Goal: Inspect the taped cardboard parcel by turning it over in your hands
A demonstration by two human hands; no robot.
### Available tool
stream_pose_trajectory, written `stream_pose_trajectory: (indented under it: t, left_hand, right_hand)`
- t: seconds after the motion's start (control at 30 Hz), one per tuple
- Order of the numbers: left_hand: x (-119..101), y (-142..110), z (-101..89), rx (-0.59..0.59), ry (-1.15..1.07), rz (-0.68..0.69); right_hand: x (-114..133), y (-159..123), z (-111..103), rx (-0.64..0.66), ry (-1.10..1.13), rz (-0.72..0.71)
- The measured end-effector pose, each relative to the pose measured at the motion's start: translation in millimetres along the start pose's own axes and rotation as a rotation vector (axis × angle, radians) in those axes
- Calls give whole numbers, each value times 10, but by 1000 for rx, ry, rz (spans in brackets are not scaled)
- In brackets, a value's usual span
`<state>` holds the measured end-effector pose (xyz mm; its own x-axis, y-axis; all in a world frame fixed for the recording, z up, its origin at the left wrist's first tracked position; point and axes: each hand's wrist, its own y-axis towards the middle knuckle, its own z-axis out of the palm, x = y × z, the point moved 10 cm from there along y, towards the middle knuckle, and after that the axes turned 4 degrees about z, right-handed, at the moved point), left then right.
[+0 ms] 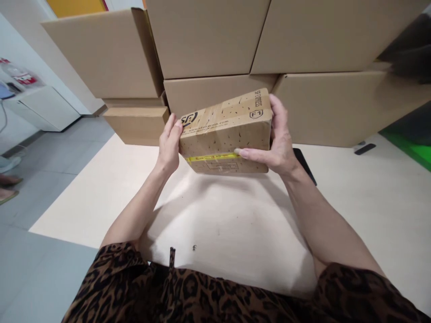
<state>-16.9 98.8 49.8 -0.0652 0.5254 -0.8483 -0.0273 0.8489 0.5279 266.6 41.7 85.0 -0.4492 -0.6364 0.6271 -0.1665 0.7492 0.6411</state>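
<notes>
I hold a small brown cardboard parcel [226, 132] above a pale table [353, 206], tilted with its top face toward me. It has black print, small dark marks and a strip of yellow tape along its front edge. My left hand [169, 146] grips its left end with the fingers curled over the edge. My right hand [278, 139] clasps the right end, thumb on top and one finger stretched along the yellow tape.
Large plain cardboard boxes [208, 40] are stacked at the back of the table, more on the left [138, 123]. A dark flat phone-like object [305, 163] lies behind my right wrist, a small black object [365, 148] farther right. A white cabinet [43, 107] stands on the grey floor at left.
</notes>
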Motion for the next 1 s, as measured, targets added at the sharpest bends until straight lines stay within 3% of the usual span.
stream_pose_trajectory:
  t: [0.07, 0.17, 0.27, 0.4, 0.5, 0.63, 0.77, 0.83, 1.0]
  left_hand:
    - [-244, -59, 33, 15, 230, 163]
    - [-599, -264, 361, 205, 491, 394]
    - [-840, -531, 731, 416, 502, 529]
    - [-1022, -673, 926, 524, 491, 602]
    - [-979, -594, 884, 596, 464, 597]
    - [-648, -380, 680, 657, 461, 498]
    - [-228, -214, 471, 617, 500, 292]
    - [-133, -190, 433, 556, 527, 248]
    - [-285, -370, 658, 419, 570, 481]
  right_hand:
    - [-5, -18, -5, 4, 36, -10]
    - [78, -68, 11, -10, -8, -46]
    - [259, -130, 73, -3, -97, -139]
    - [360, -169, 143, 40, -140, -201]
    - [346, -164, 151, 60, -128, -203]
    - [225, -131, 133, 44, -123, -122]
    - [42, -103, 100, -2, -90, -45]
    - [-50, -97, 85, -24, -89, -28]
    - [-227, -105, 47, -75, -97, 28]
